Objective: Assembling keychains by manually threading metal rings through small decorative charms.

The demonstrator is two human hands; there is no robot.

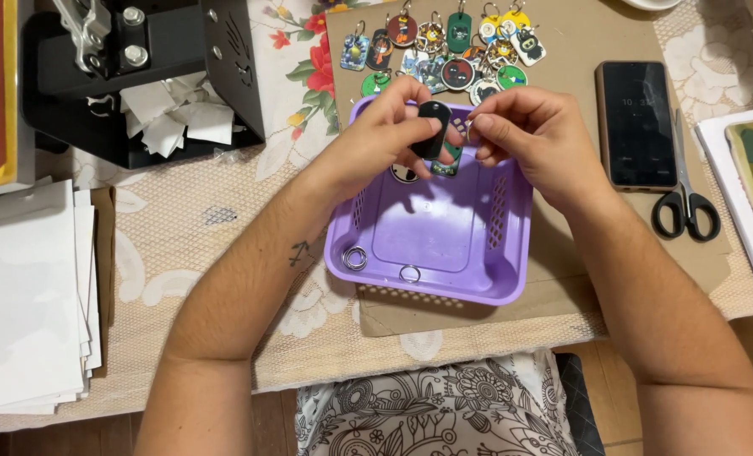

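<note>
My left hand [385, 135] pinches a small black oval tag [433, 128] above a purple plastic basket [511, 253]. My right hand [532, 135] holds a thin metal ring [468, 131] right next to the tag's end. Two loose metal rings [355, 258] lie on the basket floor near its front edge. Under my fingers, a couple of other tags [445, 165] rest in the basket, partly hidden. A cluster of several finished colourful keychains [444, 46] lies on brown cardboard [579, 34] just beyond the basket.
A black phone [636, 122] and black-handled scissors [685, 198] lie to the right on the cardboard. A black press machine [140, 67] with paper scraps stands at the back left. White sheets [26, 295] are stacked at the left; a tray [752, 186] sits at the right edge.
</note>
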